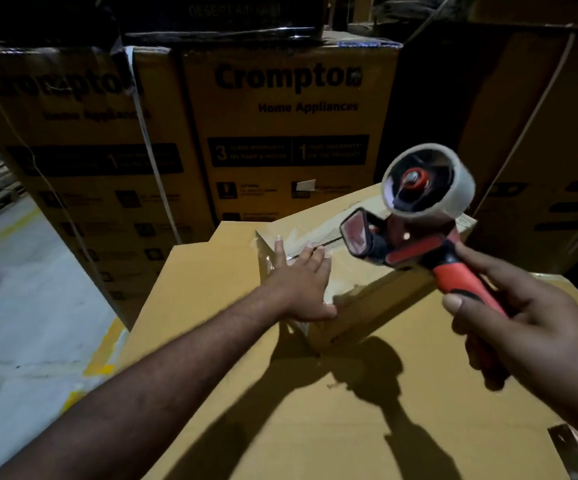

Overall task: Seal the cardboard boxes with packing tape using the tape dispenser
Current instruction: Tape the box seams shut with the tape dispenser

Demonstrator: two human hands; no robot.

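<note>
Step in hand looks to be smoothing: left hand lies flat, fingers spread, on the taped top of the box, just past centre toward 1 o'clock on a carton. Right hand, at 3 o'clock, is curled round the dispenser handle, tool raised clear of the box. Next move likely calls for lowering it onto an untaped seam, box pinned.

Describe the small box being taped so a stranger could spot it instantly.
Start at the big flat carton filling the foreground, in front of the stacked Crompton boxes. The small box sits on it, under the left hand. It alone is small, with clear tape along its top.
</note>
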